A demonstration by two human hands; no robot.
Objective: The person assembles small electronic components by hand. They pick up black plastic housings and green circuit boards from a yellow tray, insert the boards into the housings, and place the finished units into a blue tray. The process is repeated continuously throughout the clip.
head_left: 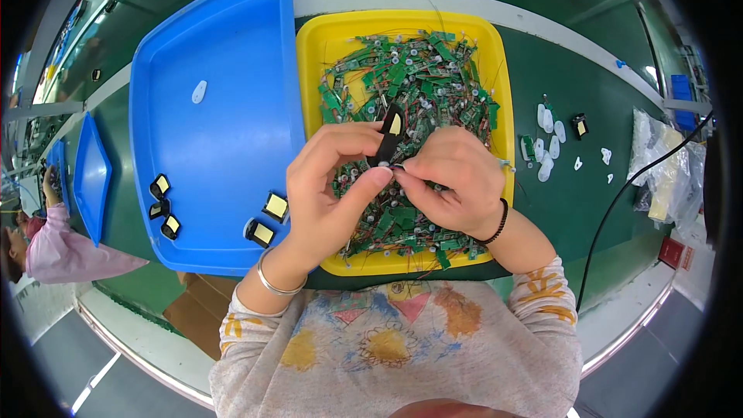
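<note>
My left hand [334, 174] grips a small black plastic housing [392, 133] with a pale yellow pad on its face, tilted upright between thumb and fingers. Close against it, my right hand [457, 178] is pinched at the lower end of the housing; whatever lies between those fingertips is too small to make out. Both hands are above a yellow tray [501, 54] heaped with small green circuit boards [398, 73] that have thin wires and pale round parts.
To the left, a large blue tray [224, 46] holds several black housings [263, 234] and one white oval piece [199, 92]. Right of the yellow tray lie white oval pieces [545, 166], another black housing [580, 125] and plastic bags [665, 166]. A black cable [611, 213] hangs at right. Another person [66, 244] is far left.
</note>
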